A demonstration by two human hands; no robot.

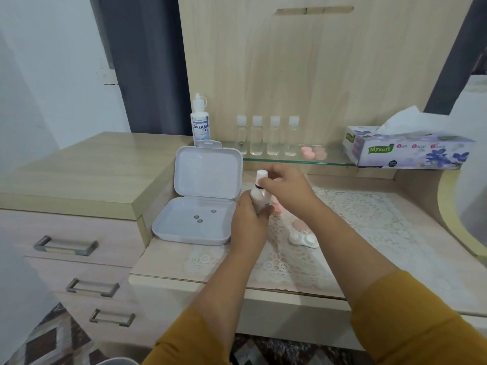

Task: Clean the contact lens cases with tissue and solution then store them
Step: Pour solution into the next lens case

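Observation:
My left hand point(249, 219) grips a small white bottle point(257, 197) upright above the lace mat. My right hand point(283, 187) pinches the bottle's white cap point(261, 175) from the right. A white contact lens case point(303, 238) lies on the mat just right of my left wrist. Pink case parts point(278, 206) show behind my hands, partly hidden. Another pink lens case point(313, 152) sits on the glass shelf. An open white storage box point(195, 227) stands to the left with three small dark round pieces in its tray. A tissue box point(405, 151) rests at the shelf's right end.
A Dream Eye solution bottle point(200, 122) stands behind the box lid. Several small clear bottles point(266, 135) line the glass shelf point(279, 160). A raised cabinet top point(87, 169) with drawers is on the left. The lace mat point(369, 219) covers the desk.

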